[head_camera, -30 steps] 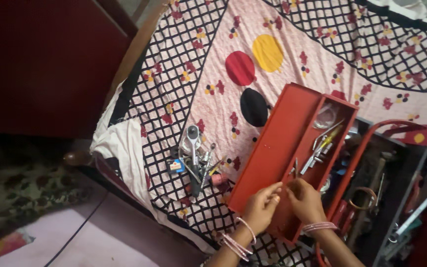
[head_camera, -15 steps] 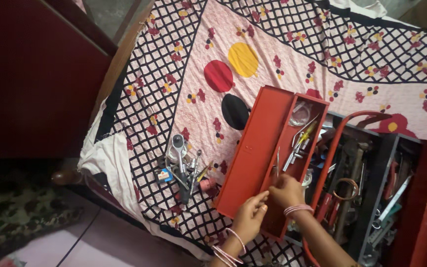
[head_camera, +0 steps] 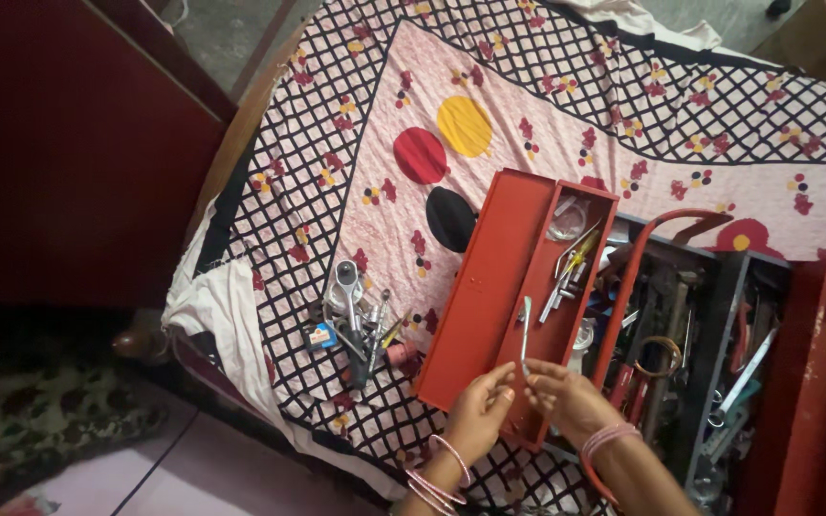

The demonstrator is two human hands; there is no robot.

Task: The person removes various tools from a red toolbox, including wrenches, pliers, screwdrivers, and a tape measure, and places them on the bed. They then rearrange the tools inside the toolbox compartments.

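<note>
An open red metal toolbox (head_camera: 489, 277) lies on a bed covered by a patterned sheet (head_camera: 547, 105). My right hand (head_camera: 566, 397) grips the lower end of a slim silver tool (head_camera: 525, 330), which stands up over the near end of the red upper tray (head_camera: 552, 315). My left hand (head_camera: 478, 406) is just beside it at the tray's near corner, fingertips touching the tool's lower end. Both wrists wear bangles. Further up the tray lie screwdrivers (head_camera: 571, 268) and a clear plastic bag (head_camera: 566, 220).
A pile of loose tools (head_camera: 360, 320) with a ratchet and a padlock lies on the sheet left of the box. The dark lower compartments (head_camera: 690, 344) hold several tools under a red handle (head_camera: 628, 287). A dark red cabinet (head_camera: 69, 143) stands at left.
My right hand has lifted the silver tool out of the tray so that it stands higher. The view has shifted slightly, showing more of the box's right side.
</note>
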